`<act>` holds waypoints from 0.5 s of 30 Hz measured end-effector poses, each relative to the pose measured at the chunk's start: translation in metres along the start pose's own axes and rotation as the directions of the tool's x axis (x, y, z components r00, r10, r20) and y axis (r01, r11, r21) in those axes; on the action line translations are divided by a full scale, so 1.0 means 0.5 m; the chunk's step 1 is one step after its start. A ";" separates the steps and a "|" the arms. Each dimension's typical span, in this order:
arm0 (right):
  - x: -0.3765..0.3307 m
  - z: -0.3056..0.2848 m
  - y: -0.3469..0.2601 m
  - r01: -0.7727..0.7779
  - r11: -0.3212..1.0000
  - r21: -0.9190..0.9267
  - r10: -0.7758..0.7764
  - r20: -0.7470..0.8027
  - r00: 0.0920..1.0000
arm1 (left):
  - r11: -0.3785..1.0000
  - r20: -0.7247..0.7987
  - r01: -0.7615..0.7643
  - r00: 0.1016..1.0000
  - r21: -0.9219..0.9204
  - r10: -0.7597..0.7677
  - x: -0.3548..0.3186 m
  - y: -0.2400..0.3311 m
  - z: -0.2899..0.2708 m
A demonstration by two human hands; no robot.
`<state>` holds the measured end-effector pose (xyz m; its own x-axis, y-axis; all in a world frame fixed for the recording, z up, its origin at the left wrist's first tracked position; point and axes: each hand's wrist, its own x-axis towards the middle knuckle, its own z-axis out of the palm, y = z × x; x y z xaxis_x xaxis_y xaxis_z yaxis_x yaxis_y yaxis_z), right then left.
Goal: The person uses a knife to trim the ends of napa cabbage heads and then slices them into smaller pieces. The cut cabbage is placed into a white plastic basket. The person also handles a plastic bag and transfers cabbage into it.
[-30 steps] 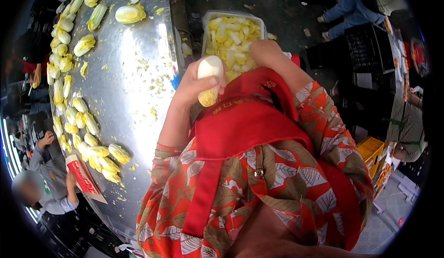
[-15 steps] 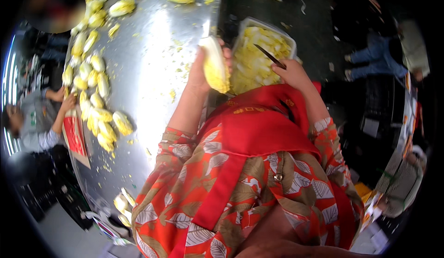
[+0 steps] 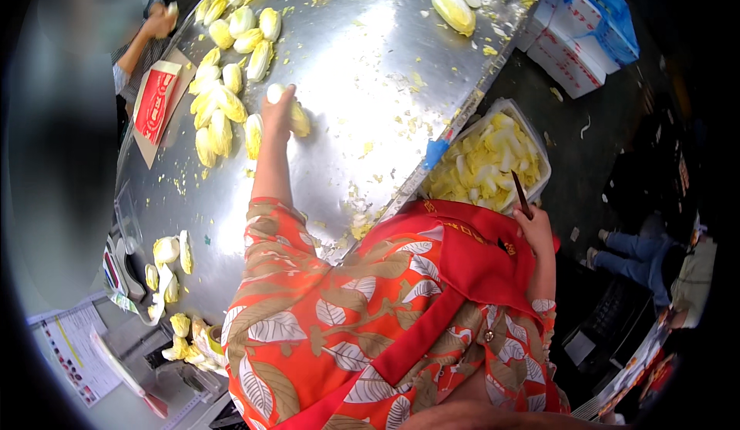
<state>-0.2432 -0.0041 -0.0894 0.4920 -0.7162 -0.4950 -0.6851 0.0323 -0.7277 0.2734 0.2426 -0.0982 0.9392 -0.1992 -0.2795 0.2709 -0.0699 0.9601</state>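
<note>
My left hand (image 3: 277, 112) is stretched out over the steel table and closed around a small napa cabbage (image 3: 301, 121). The cabbage's white end shows by my thumb, its yellow leaves on the other side. Just left of it lies a pile of similar napa cabbages (image 3: 220, 106), pale and yellow. My right hand (image 3: 537, 228) grips a knife (image 3: 521, 193) near my body, its dark narrow blade pointing up and away. Beyond the knife stands a white tub (image 3: 545, 162) heaped with loose yellow cabbage leaves (image 3: 487, 156).
A lone cabbage (image 3: 453, 11) lies at the table's far right, with leaf scraps scattered about. White boxes (image 3: 566, 60) and a blue crate (image 3: 605, 14) stand beyond the table's edge. Across it are a red-printed carton (image 3: 158, 100) and another person's hand (image 3: 159, 21).
My left hand has gone from beside the tub out to the pile across the table, and my view has turned left. The knife hand has drawn back from over the leaves.
</note>
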 end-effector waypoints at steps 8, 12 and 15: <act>-0.010 -0.004 -0.018 -0.046 0.998 -0.038 0.047 0.044 0.998 | 0.678 -0.418 -0.077 0.734 0.731 0.535 0.151 0.005 -0.116; -0.022 -0.026 0.008 -0.126 0.991 0.034 0.128 -0.052 0.990 | 0.241 -0.020 -0.327 0.556 0.914 0.831 0.150 0.041 0.028; -0.038 -0.026 0.006 -0.195 0.972 0.131 0.205 -0.070 0.976 | 0.462 0.200 -0.561 0.757 0.687 0.622 0.181 0.018 0.248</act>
<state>-0.2616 0.0006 -0.0762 0.3022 -0.7412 -0.5994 -0.6912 0.2626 -0.6733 0.3349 0.1027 -0.1163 0.8376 -0.3900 0.3826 -0.5463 -0.5920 0.5925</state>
